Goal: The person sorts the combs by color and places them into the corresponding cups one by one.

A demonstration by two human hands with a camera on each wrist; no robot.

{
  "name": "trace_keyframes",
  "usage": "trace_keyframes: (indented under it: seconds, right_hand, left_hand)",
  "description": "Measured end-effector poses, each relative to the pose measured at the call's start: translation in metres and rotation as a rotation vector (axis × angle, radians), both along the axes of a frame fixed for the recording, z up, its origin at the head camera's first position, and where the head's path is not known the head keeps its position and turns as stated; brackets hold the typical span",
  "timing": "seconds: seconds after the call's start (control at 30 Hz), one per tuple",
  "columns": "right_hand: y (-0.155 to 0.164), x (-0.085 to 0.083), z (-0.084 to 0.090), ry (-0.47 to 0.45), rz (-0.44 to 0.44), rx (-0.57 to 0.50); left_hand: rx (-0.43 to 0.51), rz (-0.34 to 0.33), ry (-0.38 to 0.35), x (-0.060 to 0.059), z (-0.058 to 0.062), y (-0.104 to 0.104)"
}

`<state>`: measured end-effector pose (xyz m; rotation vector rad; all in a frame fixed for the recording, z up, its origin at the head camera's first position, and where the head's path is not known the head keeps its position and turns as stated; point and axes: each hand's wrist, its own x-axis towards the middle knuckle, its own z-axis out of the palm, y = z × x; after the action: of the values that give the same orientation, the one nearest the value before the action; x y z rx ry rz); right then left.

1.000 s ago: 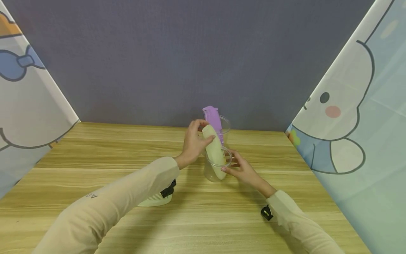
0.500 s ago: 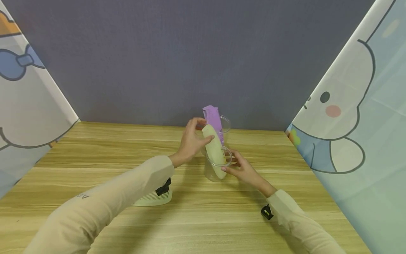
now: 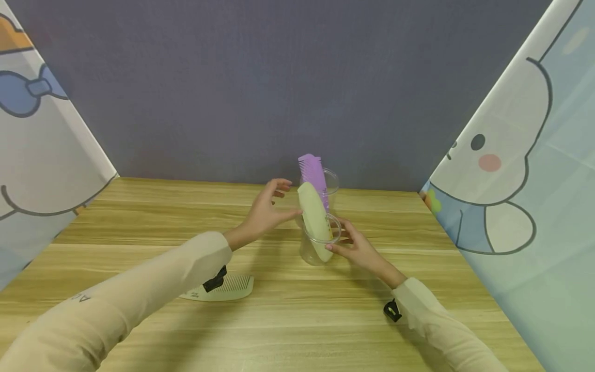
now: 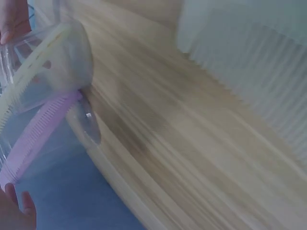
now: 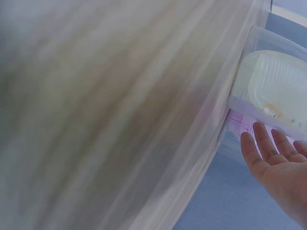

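A pale green comb (image 3: 313, 212) leans inside a clear plastic cup (image 3: 310, 252), its upper end above the rim. My right hand (image 3: 358, 250) holds this cup at its right side, thumb in front and fingers behind; in the right wrist view the fingers (image 5: 264, 139) lie along the clear wall. My left hand (image 3: 265, 212) is just left of the comb, fingers spread and thumb tip right at the comb's edge. Directly behind, a purple comb (image 3: 313, 173) stands tilted in a second clear cup (image 3: 332, 181).
Another pale green comb (image 3: 232, 288) lies flat on the wooden table (image 3: 297, 330), partly hidden by my left sleeve. A dark grey wall (image 3: 279, 93) closes off the back. Cartoon-printed panels (image 3: 502, 181) stand along both sides.
My left hand has let go of the pale green comb and drawn back leftward, its fingers opening. More of the comb on the table shows. My right hand stays at the cup.
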<state>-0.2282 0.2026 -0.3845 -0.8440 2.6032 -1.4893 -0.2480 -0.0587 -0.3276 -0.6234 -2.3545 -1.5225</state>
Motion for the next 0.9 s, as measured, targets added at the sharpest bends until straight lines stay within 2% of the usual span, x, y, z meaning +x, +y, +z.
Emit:
trace_keyframes:
  seconds: [0.33, 0.53, 0.9]
  right_hand:
    - [0.000, 0.000, 0.000, -0.007, -0.005, 0.006]
    - [0.000, 0.000, -0.001, -0.008, 0.001, 0.001]
    - [0.000, -0.001, -0.001, -0.012, 0.010, -0.007]
  left_hand:
    - [-0.093, -0.055, -0.083, 0.014, -0.015, -0.026]
    - [-0.158, -0.114, -0.112, 0.022, -0.024, -0.043]
    - [-0.260, -0.180, -0.151, 0.036, -0.042, -0.069]
